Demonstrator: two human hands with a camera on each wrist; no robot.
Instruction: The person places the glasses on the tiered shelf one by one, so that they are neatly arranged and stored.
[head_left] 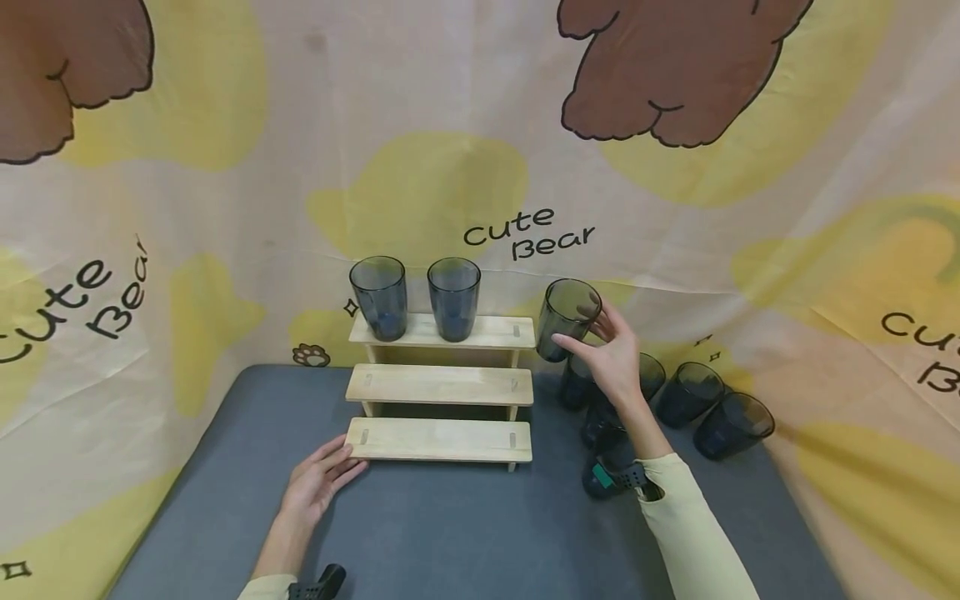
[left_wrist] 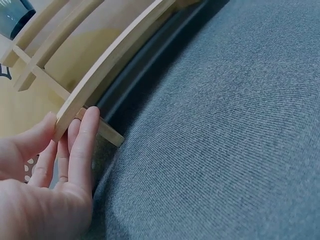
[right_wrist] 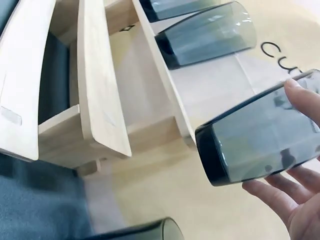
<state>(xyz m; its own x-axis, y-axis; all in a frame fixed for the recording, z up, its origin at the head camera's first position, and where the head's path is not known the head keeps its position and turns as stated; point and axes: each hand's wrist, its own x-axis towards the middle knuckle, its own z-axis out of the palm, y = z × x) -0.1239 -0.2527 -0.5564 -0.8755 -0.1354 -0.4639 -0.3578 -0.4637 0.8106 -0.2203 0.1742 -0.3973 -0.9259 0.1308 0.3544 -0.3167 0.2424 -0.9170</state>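
Observation:
A three-step wooden rack (head_left: pixel 438 385) stands on the grey cloth-covered table. My left hand (head_left: pixel 318 483) pinches the left end of its lowest step, thumb above and fingers beneath, as the left wrist view shows at the step's end (left_wrist: pixel 75 107). Two smoky grey glasses, one at the left (head_left: pixel 378 298) and one near the middle (head_left: pixel 454 298), stand upright on the top step. My right hand (head_left: pixel 615 354) grips a third glass (head_left: pixel 562 321) in the air, just right of the top step. In the right wrist view that glass (right_wrist: pixel 255 135) has its thick base toward the rack.
Several more smoky glasses stand on the table to the right, partly hidden behind my right hand and forearm; two of them, a glass (head_left: pixel 690 393) and a glass (head_left: pixel 733 425), are at the outer right. A patterned cloth (head_left: pixel 420 200) hangs behind the table (head_left: pixel 465 533).

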